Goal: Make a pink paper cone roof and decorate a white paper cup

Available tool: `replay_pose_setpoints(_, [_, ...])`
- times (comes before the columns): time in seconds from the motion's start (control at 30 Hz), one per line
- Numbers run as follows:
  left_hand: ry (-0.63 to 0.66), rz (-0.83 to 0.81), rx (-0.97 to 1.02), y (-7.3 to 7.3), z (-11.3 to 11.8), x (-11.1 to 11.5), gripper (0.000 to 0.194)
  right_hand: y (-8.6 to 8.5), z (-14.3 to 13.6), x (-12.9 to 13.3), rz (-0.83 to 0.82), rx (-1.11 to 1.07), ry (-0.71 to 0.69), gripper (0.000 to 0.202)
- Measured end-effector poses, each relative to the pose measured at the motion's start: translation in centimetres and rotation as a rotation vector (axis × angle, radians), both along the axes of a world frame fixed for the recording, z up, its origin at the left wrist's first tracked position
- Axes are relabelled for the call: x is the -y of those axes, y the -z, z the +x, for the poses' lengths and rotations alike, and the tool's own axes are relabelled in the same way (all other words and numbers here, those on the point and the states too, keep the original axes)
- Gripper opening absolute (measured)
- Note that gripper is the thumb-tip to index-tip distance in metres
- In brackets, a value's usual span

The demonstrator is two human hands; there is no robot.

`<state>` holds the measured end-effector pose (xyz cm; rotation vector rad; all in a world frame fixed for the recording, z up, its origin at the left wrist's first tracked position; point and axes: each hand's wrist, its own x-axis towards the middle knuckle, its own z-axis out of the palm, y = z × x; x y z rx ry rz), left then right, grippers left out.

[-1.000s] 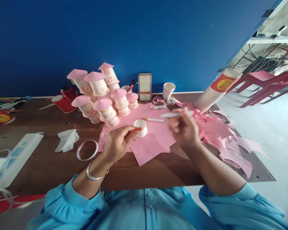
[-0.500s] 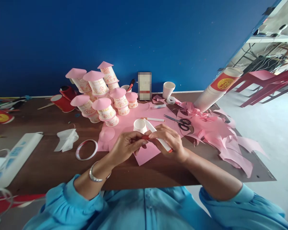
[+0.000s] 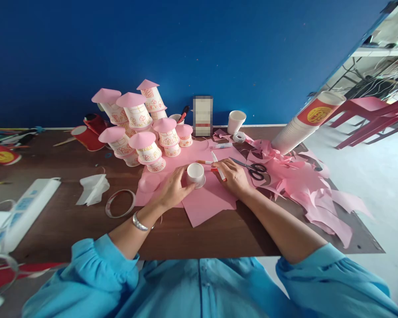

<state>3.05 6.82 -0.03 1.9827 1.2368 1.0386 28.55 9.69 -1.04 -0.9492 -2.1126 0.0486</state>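
Observation:
My left hand is closed around the left side of a small white paper cup, thumb along its front. The cup stands mouth up on pink paper. Just to the right, my right hand grips a white marker with an orange end, its other end slanting up and away. A small red piece, looking like a cap, shows at the fingers of that hand. Beyond the cup lies another marker, partly hidden. Black-handled scissors rest beside my right hand.
Several decorated cup towers with pink cone roofs stand at back left. Pink scraps and a leaning cup stack are on the right. A tape ring, tissue, power strip, phone and glue stick are around.
My left hand has left the marker and red piece and moved onto the cup. My right hand has moved slightly up and away, still gripping the marker.

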Motion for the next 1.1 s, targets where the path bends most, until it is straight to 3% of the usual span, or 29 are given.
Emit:
replay_pose_setpoints(0.1, [-0.009,-0.182,0.236,-1.4,0.2,0.5,0.058,-1.5,0.2,1.0,0.014,-0.073,0.01,0.02])
replay_pose_setpoints(0.23, [0.067,-0.405,0.538,-2.8,0.5,1.0,0.046,-3.8,-0.1,3.3,0.001,-0.371,-0.045,0.019])
replay_pose_setpoints(0.33, [0.114,-0.554,0.74,-2.8,1.3,1.0,0.045,-4.5,-0.7,4.7,-0.013,-0.446,-0.109,0.031])
replay_pose_setpoints(0.43, [0.162,-0.662,0.85,-2.6,2.2,0.9,0.048,-4.3,-1.5,5.3,0.064,-0.376,-0.136,0.041])
replay_pose_setpoints(0.6, [0.29,-0.687,0.847,-2.4,2.9,0.9,0.045,-3.2,-1.9,5.1,0.185,-0.169,-0.182,0.047])
replay_pose_setpoints(0.73, [0.406,-0.6,0.724,-2.7,2.2,1.1,0.061,-2.7,-1.6,5.0,0.156,-0.192,-0.2,0.051])
replay_pose_setpoints(0.9, [0.349,-0.53,0.658,-2.7,1.5,1.2,0.06,-3.0,-1.7,5.1,0.152,-0.172,-0.218,0.049])
replay_pose_setpoints(1.1, [0.267,-0.499,0.588,-2.6,1.7,1.0,0.073,-5.3,-1.6,6.7,0.12,-0.213,-0.204,0.043])
